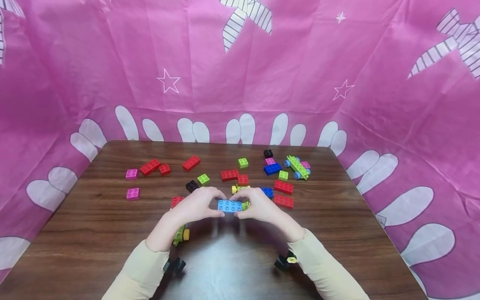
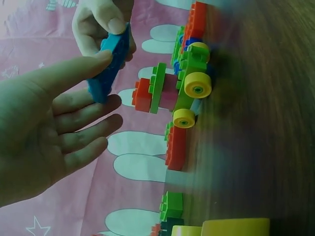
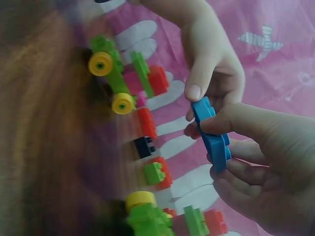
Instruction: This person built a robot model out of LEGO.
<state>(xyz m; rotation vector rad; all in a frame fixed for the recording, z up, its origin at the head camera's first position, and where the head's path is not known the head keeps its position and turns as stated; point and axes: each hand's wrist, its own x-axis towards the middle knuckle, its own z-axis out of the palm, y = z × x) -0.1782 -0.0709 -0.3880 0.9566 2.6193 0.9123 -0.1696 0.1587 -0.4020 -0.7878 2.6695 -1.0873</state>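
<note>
A light blue eight-stud building brick [image 1: 230, 206] is held up in front of me, studs facing the head camera. My left hand [image 1: 200, 204] pinches its left end between thumb and fingers; in the left wrist view the lower fingers stay extended below it. At the other end my right hand [image 1: 259, 205] pinches it the same way. Behind the hands, a green wheeled base with yellow wheels [image 2: 198, 85] carries pink, green and red bricks. Another green base with yellow wheels [image 1: 181, 235] lies by my left forearm, partly hidden by it.
Loose red [image 1: 191, 163], pink [image 1: 133, 193], lime green [image 1: 243, 162], black [image 1: 268, 153] and dark blue bricks [image 1: 272, 168] are scattered across the brown table [image 1: 93, 233]. A green base with blue wheels [image 1: 298, 167] stands at the far right. Pink cloth [image 1: 292, 79] hangs behind the table.
</note>
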